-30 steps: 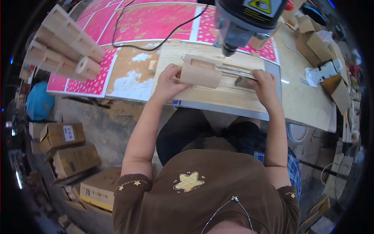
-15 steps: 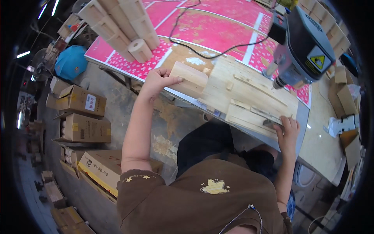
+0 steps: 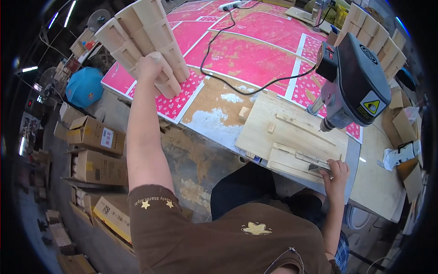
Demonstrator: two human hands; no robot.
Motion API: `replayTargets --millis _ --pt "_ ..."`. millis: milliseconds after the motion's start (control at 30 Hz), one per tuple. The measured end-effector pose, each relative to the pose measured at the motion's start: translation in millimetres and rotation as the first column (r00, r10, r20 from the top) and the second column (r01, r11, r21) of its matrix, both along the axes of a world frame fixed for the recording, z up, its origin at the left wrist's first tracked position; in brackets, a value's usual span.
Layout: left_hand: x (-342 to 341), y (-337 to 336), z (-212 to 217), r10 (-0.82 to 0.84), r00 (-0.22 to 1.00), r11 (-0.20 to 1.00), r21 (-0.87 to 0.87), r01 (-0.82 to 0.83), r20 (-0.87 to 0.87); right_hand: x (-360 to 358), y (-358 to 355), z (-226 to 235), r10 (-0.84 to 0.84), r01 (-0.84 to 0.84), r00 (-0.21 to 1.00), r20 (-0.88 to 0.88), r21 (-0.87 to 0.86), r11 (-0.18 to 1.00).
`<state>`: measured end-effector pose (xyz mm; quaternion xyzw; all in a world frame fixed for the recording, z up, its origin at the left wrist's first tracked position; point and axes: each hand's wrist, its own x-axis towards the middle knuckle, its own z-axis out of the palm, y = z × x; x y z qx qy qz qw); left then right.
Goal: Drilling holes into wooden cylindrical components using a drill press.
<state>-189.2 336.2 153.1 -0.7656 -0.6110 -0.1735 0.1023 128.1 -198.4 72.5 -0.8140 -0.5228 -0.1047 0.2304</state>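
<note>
Wooden cylinder (image 3: 166,71) touches the left hand (image 3: 149,68) beside stacked cylinders (image 3: 148,23).

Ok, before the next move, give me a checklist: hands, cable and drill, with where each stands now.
1. Left hand off the pale wooden cylinder at the front of the stack: not ok, it is touching it.
2. Left grip, closed or loosened: cannot tell, the fingertips are hidden.
3. Right hand on the thin grey metal strip: ok, thumb and fingers are closed about its right end.
4. Right hand apart from the silver chuck of the black drill: ok.
5. Black cable apart from both hands: ok.
6. Drill not spinning: cannot tell from a still.
</note>
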Motion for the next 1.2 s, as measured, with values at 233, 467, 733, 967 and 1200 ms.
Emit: replayTargets --millis 233,467,733,967,1200 --pt "18 -4 2 0.132 0.991 0.991 0.01 -0.132 0.029 -4 -3 0 -0.041 0.041 0.999 0.024 0.014 0.999" --pt "85 -119 -76 -0.744 0.658 0.605 0.533 0.592 0.113 11 -15 -2 -0.09 0.09 0.996 -0.028 -0.004 0.996" --pt "138 -338 -151 -0.876 0.172 0.25 0.118 0.961 0.451 64 0 50 0.042 -0.017 0.961 -0.272 0.094 0.995" --pt "143 -357 -160 -0.874 0.179 0.254 0.112 0.961 0.452 222 84 77 -0.462 0.501 0.865 -0.193 0.36 0.787" --pt "149 -358 -151 -0.825 0.119 0.221 0.121 0.968 0.552 254 87 35 -0.468 0.557 0.825 -0.316 0.322 0.765"
